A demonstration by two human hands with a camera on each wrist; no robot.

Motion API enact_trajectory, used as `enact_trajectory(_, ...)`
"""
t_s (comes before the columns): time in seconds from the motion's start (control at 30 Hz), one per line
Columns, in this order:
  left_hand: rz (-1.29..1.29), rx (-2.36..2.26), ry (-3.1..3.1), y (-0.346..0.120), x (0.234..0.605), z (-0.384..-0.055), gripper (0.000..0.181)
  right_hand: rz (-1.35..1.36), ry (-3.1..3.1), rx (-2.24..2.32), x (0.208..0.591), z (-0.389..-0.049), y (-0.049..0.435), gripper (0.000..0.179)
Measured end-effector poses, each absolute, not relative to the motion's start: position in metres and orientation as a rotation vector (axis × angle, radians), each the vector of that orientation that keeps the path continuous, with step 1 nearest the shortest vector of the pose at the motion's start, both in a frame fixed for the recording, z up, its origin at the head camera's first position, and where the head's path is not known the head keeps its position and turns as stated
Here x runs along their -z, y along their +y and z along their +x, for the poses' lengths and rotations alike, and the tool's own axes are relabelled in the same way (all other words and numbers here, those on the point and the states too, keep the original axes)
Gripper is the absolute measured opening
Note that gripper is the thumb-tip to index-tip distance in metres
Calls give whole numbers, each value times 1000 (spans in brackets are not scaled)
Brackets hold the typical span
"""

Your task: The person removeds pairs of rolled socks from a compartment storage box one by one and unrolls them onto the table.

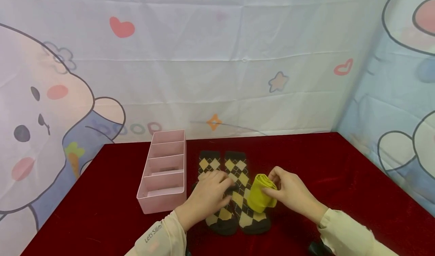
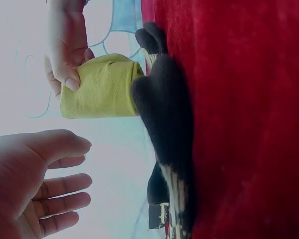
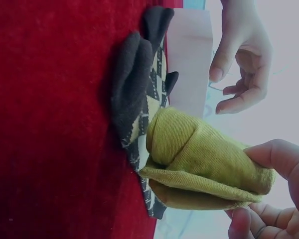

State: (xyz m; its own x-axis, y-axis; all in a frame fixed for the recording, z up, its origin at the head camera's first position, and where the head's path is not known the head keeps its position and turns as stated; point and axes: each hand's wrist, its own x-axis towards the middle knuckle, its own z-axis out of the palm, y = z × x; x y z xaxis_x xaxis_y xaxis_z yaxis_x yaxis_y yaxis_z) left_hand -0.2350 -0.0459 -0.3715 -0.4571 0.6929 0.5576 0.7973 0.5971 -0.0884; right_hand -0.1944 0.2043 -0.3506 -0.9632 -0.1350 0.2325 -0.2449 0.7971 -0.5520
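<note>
My right hand (image 1: pixel 292 191) pinches a rolled-up yellow sock bundle (image 1: pixel 259 195) between thumb and fingers, holding it upright over the right argyle sock. In the right wrist view the bundle (image 3: pixel 204 159) shows its spiral folds and a loose flap. Two black argyle socks with yellow and cream diamonds lie side by side: the left sock (image 1: pixel 222 225) and the right sock (image 1: pixel 236 168). Above the left sock hovers my left hand (image 1: pixel 211 190), its fingers loosely bent and holding nothing. The left wrist view shows that hand (image 2: pixel 35 179) apart from the bundle.
A pink box (image 1: pixel 162 203) with several compartments in a row stands left of the socks. Dark red cloth (image 1: pixel 323 165) covers the table. Behind it hangs a printed cartoon curtain (image 1: pixel 190 78). A small dark object (image 1: pixel 319 248) lies beside the right sleeve.
</note>
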Motion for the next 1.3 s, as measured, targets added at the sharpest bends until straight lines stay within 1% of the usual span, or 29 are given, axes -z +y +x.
enact_trajectory(0.4, -1260, 252, -2301, -23, 370, -226, 23, 160, -2847, -983, 359, -183, 215, 29)
enact_trajectory(0.7, -1281, 109, -2329, 4, 376, -213, 23, 110, -2922, -884, 361, -181, 227, 32)
enact_trajectory(1.0, -1277, 36, -2343, 25, 380, -207, 29, 117, -3017, -777, 359, -182, 238, 32)
enact_trajectory(1.17, -1271, 38, -2355, 28, 382, -207, 31, 110, -3071, -739, 360, -184, 241, 31)
enact_trajectory(1.3, -1272, 43, -2335, 30, 385, -210, 37, 128, -3099, -676, 362, -189, 246, 34)
